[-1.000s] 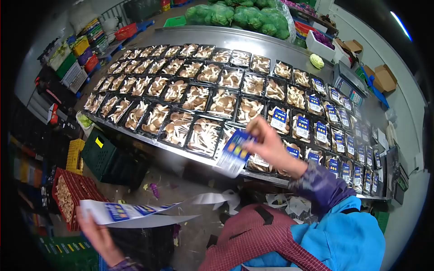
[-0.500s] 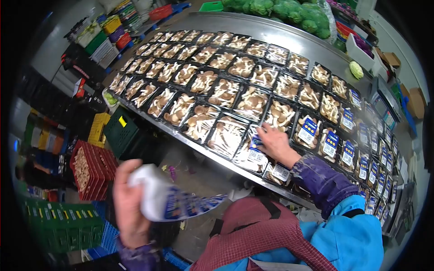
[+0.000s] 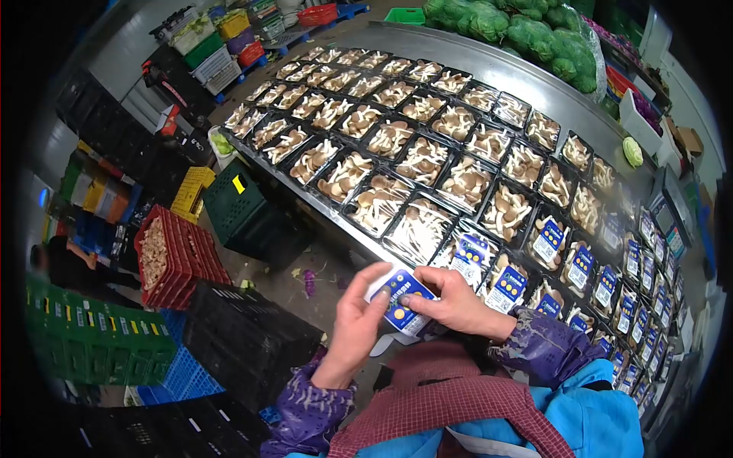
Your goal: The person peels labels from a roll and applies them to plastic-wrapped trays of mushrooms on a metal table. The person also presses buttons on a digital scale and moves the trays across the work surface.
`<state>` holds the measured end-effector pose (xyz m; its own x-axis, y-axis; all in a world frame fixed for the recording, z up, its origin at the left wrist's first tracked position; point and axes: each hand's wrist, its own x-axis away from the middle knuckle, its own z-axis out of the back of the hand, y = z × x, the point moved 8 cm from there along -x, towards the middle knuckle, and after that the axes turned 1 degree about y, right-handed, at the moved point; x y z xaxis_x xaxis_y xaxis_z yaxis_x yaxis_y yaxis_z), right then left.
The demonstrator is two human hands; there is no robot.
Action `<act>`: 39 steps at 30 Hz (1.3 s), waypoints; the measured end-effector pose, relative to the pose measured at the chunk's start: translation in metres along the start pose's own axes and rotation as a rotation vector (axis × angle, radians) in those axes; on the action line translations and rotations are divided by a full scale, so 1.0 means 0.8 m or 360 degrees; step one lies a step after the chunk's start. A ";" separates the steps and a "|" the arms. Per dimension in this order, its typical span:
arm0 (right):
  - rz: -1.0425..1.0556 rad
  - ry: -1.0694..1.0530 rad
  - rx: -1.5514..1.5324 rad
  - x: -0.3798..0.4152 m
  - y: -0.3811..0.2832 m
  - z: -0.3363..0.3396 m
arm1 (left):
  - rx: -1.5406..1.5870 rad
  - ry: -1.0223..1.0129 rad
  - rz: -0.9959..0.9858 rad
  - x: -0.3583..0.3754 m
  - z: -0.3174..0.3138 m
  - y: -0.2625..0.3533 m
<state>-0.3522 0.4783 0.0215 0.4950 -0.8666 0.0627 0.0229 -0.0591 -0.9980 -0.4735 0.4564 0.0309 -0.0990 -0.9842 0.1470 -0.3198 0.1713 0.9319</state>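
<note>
Pinching a blue-and-white label strip (image 3: pixel 398 311), left hand (image 3: pixel 357 319) and right hand (image 3: pixel 456 307) part-curled, both gripping it, mushroom trays (image 3: pixel 417 233) beyond.

Rows of black mushroom trays (image 3: pixel 422 231), many bearing blue-and-white labels (image 3: pixel 548 238), fill a metal bench (image 3: pixel 416 44) in a produce packing room. Green cabbages (image 3: pixel 563 47) are heaped beyond the bench's far edge, and stacked plastic crates (image 3: pixel 99 336), black, green and blue, crowd the floor (image 3: pixel 324 267) beside a filled red crate (image 3: pixel 195 271). Purple vegetable scraps (image 3: pixel 308 282) litter the ground; at the blurred right stands what appears to be a weighing scale (image 3: pixel 666 217).
</note>
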 end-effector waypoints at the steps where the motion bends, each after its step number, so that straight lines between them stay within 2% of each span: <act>1: 0.0145 0.0197 0.0357 0.003 -0.015 0.010 | 0.0042 -0.0012 0.0066 0.001 -0.006 -0.008; 2: 0.0289 0.0402 0.0722 0.006 -0.030 0.021 | 0.0218 0.0051 0.0167 0.000 -0.006 -0.016; 3: 0.0580 0.0521 0.0893 0.010 -0.047 0.022 | 0.0228 0.0025 0.0169 -0.001 -0.010 -0.017; 5: 0.1096 0.0402 0.1388 0.014 -0.071 0.009 | 0.0160 -0.0026 0.0342 -0.003 -0.017 -0.027; 7: 0.1072 0.0266 0.1464 0.015 -0.061 0.007 | -0.0043 -0.0174 0.0414 -0.004 -0.030 -0.034; 10: 0.1004 0.0155 0.1465 0.018 -0.052 0.019 | -0.0083 -0.0255 0.0489 -0.007 -0.040 -0.048; 12: 0.0910 0.0067 0.1373 0.022 -0.043 0.031 | -0.0135 -0.0210 0.0633 -0.010 -0.032 -0.069; 13: 0.0851 -0.0008 0.1310 0.025 -0.040 0.039 | -0.0039 -0.0244 0.0472 -0.023 -0.034 -0.069; 14: 0.0847 0.0008 0.1313 0.029 -0.039 0.052 | 0.0023 -0.0181 0.0489 -0.027 -0.028 -0.071; 16: 0.0423 -0.0114 0.0653 0.026 -0.020 0.090 | 0.0056 -0.0056 0.0423 -0.038 -0.020 -0.067; 17: 0.0401 0.0146 0.0554 0.027 -0.031 0.124 | 0.0050 -0.0060 0.0429 -0.043 -0.019 -0.067; 19: 0.0142 0.0419 0.0466 0.024 -0.025 0.190 | -0.0073 0.0043 0.0438 -0.048 -0.007 -0.065; 21: 0.0475 0.0306 0.0894 0.018 -0.044 0.185 | 0.0120 -0.0069 0.0598 -0.043 -0.024 -0.079; 22: 0.0744 0.0212 0.1176 0.017 -0.048 0.163 | 0.0105 -0.0219 0.0597 -0.043 -0.045 -0.074; 23: 0.0917 0.0232 0.1182 0.020 -0.055 0.139 | 0.0083 -0.0274 0.0618 -0.041 -0.057 -0.073; 25: 0.0997 0.0095 0.1254 0.019 -0.041 0.099 | 0.0238 -0.0263 0.0714 -0.034 -0.071 -0.077; 28: 0.1147 0.0133 0.1254 0.027 -0.037 0.083 | 0.0289 -0.0271 0.0712 -0.033 -0.084 -0.074; 31: 0.1007 0.0120 0.1237 0.036 -0.035 0.090 | 0.0276 -0.0294 0.0707 -0.036 -0.080 -0.074; 32: 0.0763 0.0215 0.0873 0.035 -0.036 0.124 | -0.0293 0.0058 0.0570 -0.054 -0.031 -0.087; 33: 0.0523 0.0293 0.0505 0.032 -0.035 0.163 | -0.0476 0.0290 0.0446 -0.061 -0.011 -0.077; 35: 0.0399 0.0726 0.0205 0.031 -0.038 0.241 | -0.0404 0.0456 0.0290 -0.064 0.025 -0.073; 37: 0.0222 0.0901 0.0164 0.024 -0.015 0.308 | -0.0390 0.0510 0.0273 -0.061 0.030 -0.062; 39: -0.0076 0.0879 0.0285 0.015 0.013 0.334 | -0.0372 0.0578 0.0251 -0.055 0.031 -0.053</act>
<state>-0.1135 0.5995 0.0096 -0.0355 -0.9978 0.0554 0.2041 -0.0615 -0.9770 -0.4790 0.4938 -0.0231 0.2204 -0.9063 0.3606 -0.1019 0.3462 0.9326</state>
